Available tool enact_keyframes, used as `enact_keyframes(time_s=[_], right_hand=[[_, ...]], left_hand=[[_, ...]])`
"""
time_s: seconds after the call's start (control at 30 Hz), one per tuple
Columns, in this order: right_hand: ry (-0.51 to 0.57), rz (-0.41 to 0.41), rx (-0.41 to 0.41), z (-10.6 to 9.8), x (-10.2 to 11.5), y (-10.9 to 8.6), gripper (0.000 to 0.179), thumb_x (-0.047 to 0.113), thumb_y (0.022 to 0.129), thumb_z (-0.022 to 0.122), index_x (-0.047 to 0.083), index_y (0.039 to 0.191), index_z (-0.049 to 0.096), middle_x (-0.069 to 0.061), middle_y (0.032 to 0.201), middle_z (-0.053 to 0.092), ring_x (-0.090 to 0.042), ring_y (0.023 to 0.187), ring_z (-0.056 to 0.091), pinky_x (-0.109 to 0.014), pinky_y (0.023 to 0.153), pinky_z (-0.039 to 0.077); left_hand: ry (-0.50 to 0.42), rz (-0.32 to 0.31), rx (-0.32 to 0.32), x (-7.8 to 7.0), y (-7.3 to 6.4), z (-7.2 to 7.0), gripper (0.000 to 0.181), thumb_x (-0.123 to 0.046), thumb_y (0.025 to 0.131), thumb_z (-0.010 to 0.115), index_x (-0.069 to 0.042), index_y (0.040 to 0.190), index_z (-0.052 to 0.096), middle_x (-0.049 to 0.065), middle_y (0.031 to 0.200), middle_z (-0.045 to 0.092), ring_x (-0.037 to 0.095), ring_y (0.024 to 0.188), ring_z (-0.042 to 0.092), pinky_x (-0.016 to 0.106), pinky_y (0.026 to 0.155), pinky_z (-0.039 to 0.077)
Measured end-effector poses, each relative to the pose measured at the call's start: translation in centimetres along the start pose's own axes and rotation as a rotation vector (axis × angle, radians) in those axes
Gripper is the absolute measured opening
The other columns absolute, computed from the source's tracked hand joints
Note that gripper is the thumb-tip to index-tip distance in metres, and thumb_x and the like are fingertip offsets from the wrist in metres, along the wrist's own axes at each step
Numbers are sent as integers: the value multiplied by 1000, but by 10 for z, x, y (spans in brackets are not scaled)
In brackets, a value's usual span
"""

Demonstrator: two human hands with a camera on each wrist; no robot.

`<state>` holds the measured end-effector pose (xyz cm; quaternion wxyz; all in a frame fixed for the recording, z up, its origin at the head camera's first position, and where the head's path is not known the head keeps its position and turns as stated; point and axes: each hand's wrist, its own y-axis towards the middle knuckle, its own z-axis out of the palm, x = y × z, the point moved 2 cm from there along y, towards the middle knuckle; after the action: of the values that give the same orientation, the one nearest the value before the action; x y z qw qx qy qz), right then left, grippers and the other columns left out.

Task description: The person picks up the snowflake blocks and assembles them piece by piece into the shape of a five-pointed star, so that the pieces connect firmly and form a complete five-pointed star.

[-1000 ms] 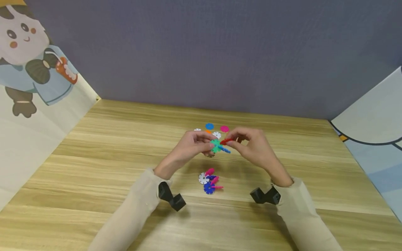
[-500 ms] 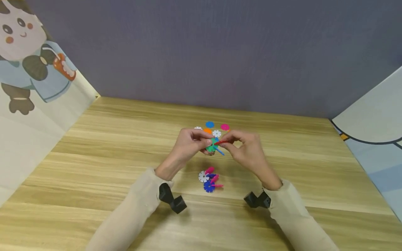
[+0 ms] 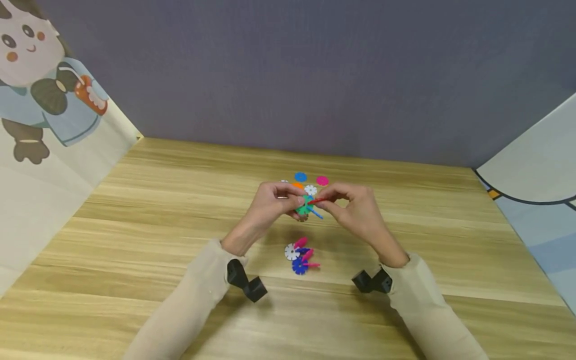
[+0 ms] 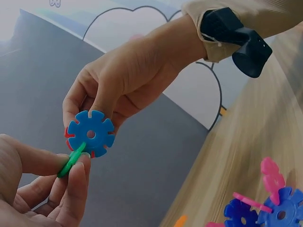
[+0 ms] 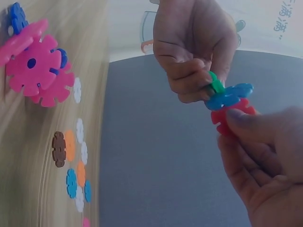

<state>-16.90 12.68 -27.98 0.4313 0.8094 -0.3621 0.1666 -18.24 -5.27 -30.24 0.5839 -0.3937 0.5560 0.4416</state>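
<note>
Left grip (image 3: 273, 202) firm on green disc (image 3: 304, 207), right grip (image 3: 356, 204) on red disc (image 5: 222, 118), blue disc (image 4: 101, 127) between.

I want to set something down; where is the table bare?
Bare table shows from the left hand to the left panel, from the right hand to the right panel, and between the sleeves, in front of the joined discs. Crowded: mid-table, around those and the loose discs beyond them.

Wood-grained bench (image 3: 157, 240) across the lower frame, backed at top by a dark grey panel (image 3: 288, 75). Upper left: printed cartoon figure (image 3: 49, 95) on a pale wall (image 3: 58, 200). Right edge: black-outlined white shape (image 3: 535, 155).
</note>
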Motion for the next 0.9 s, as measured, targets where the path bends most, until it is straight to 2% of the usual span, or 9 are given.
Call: enact_keyframes(time_s=[0.23, 0.43, 0.63, 0.77, 0.9], right_hand=[[17, 6, 20, 2, -2, 0, 12, -6, 75, 75, 3, 81, 72, -9, 77, 72, -14, 68, 66, -19, 61, 53], [11, 23, 27, 4, -3, 1, 10, -4, 75, 75, 2, 82, 71, -8, 78, 72, -17, 69, 67, -20, 60, 53], [15, 98, 43, 5, -13, 4, 8, -4, 78, 73, 0, 85, 70, -10, 80, 71, -19, 70, 66, -21, 62, 54], [10, 164, 79, 7, -23, 5, 8, -5, 80, 71, -2, 87, 69, -12, 81, 71, -20, 71, 65, -25, 65, 55], [-9, 214, 119, 12, -34, 4, 8, -4, 80, 71, 0, 86, 69, -12, 81, 71, -19, 71, 64, -27, 66, 55]], left_hand=[[16, -5, 17, 0, 1, -4, 24, 4, 86, 61, 18, 106, 61, 2, 84, 64, 10, 60, 60, 25, 60, 55], [43, -1, 21, 2, 0, -11, 26, 3, 86, 62, 18, 107, 60, 0, 84, 65, 10, 62, 59, 24, 58, 54], [117, -63, 18, 11, -4, -27, 23, 1, 87, 62, 14, 105, 60, -5, 75, 67, 10, 61, 62, 26, 57, 54], [186, -108, 27, 19, -7, -39, 20, 0, 86, 62, 11, 103, 61, -3, 77, 69, 14, 65, 65, 31, 61, 56], [201, -140, 36, 28, -10, -47, 20, 3, 85, 61, 13, 102, 60, 0, 75, 69, 14, 65, 65, 26, 61, 55]])
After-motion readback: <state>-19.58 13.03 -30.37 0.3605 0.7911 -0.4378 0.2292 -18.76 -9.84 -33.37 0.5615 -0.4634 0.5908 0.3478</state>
